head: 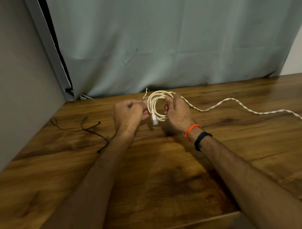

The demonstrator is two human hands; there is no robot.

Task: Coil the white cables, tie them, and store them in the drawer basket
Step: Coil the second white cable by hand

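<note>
Spanning the lower view, a wooden table [166, 174] stands before a pale green curtain [160, 36]. Right hand [178, 111] grips the right side of a coiled white cable [154, 103] held just above the tabletop; left hand [129, 113], fingers curled, pinches the coil's left side. A twisted white cord [232, 100] trails rightward across the table. Thin black ties [88, 129] lie at left. A clear plug [154, 120] hangs from the coil.

A coiled cable [157, 106] sits between both hands above the table [149, 166], cord [88, 129] left.
</note>
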